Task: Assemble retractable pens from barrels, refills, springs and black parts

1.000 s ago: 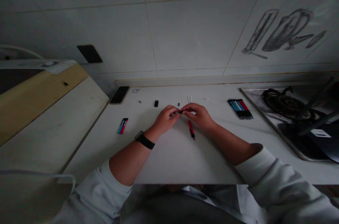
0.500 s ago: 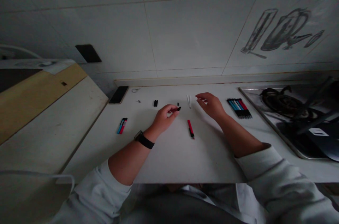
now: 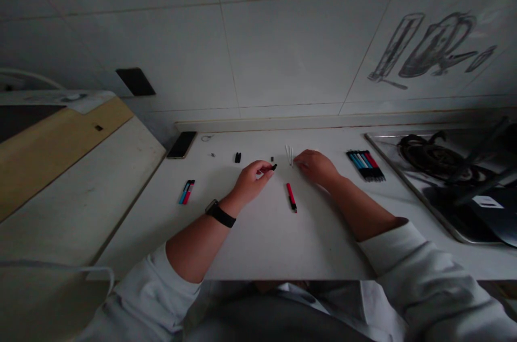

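My left hand is closed in a pinch around a small black plastic part. Just right of several thin white pen refills, my right hand is low over the counter, its fingers bent and slightly apart, with nothing visible in them; whether a fingertip touches a refill I cannot tell. Between the hands, nearer me, lies a red pen barrel with a black lower part. A tiny dark piece rests beyond my left fingertips, and two short black parts lie side by side to its left.
A row of several coloured pens lies at right, beside a gas stove. At left are two pens, a phone, a thin ring and small metal bits. A tiled wall closes off the back.
My right hand has moved down and slightly left, closer to the white refills, its fingers curling more. My left hand keeps the black part almost in place.
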Motion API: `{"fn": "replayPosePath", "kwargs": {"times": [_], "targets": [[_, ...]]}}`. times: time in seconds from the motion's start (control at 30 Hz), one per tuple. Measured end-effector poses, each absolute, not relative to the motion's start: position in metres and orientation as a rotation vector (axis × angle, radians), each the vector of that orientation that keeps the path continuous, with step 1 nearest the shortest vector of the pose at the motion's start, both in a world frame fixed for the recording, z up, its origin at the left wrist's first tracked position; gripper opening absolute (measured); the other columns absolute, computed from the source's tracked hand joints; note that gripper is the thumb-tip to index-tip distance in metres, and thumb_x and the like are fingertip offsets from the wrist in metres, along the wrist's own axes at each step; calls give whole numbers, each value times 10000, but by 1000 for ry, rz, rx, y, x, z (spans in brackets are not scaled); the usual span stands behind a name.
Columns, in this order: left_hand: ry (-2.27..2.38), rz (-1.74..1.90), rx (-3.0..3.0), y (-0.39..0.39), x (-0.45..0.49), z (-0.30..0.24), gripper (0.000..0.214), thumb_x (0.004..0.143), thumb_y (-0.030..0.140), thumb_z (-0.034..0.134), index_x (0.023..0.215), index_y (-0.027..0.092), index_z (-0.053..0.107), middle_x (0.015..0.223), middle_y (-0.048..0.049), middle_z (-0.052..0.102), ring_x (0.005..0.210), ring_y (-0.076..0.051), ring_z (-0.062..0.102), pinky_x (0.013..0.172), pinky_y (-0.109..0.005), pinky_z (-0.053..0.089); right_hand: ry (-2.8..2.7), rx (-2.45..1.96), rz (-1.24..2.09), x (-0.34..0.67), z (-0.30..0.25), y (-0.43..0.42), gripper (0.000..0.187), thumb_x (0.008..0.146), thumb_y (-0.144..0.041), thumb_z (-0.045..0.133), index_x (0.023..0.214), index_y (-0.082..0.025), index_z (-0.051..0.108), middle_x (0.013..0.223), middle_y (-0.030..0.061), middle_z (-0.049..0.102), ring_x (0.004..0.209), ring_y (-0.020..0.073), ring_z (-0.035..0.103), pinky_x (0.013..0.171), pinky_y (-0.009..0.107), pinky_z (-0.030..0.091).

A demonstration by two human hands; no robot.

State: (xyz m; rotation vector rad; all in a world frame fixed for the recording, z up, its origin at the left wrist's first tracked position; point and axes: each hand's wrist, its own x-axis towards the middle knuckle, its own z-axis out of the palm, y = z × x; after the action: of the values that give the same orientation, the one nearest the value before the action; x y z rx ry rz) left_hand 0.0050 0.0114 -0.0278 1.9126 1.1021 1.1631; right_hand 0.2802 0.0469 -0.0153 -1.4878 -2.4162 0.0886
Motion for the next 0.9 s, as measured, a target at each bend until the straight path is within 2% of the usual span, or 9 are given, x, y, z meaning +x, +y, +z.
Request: {"fn": "replayPosePath", "kwargs": {"times": [0.07,0.2,0.33,0.53,0.7,0.9], "targets": [[1105,1161,1910,11,5,-28,135,927,222,694,1058,191,705,1036,-69,753,944,-180,706,892,-361,574,-2466,-1466,79,280,-14,46,321,951,-145,571,1168,-231,791,1204,85,746,1116,225,678,1030,328,481],[1107,1155,1911,10,6,-26,146,929,225,692,1070,193,707,1048,-68,754,955,-181,708,904,-361,572,-2530,-1440,54,278,-10,43,236,978,-197,588,1079,-223,799,1155,94,753,1094,239,671,1013,343,482],[1106,1157,1916,11,6,-27,146,928,228,692,1068,191,706,1046,-66,754,954,-180,709,915,-364,571,-2552,-1427,44,276,-7,40,237,1003,-219,580,1124,-220,783,1166,100,745,1091,245,661,1015,355,475],[1129,1139,1916,11,6,-28,143,921,232,698,1058,191,707,1041,-68,755,953,-185,709,920,-373,572,-2613,-1410,12,266,-3,34,157,966,-220,633,1027,-198,776,1096,110,728,1054,257,650,983,358,472],[1142,1123,1916,10,6,-26,141,922,229,694,1057,191,705,1042,-69,755,955,-185,710,923,-374,575,-2600,-1384,64,265,-1,31,176,979,-256,629,1073,-202,768,1105,107,726,1051,246,655,981,346,468],[1150,1144,1932,11,5,-26,136,925,215,695,1058,189,706,1036,-65,754,950,-182,708,931,-375,573,-2628,-1480,51,269,0,34,193,971,-182,608,1047,-223,780,1139,95,727,1090,237,647,997,333,442]]}}
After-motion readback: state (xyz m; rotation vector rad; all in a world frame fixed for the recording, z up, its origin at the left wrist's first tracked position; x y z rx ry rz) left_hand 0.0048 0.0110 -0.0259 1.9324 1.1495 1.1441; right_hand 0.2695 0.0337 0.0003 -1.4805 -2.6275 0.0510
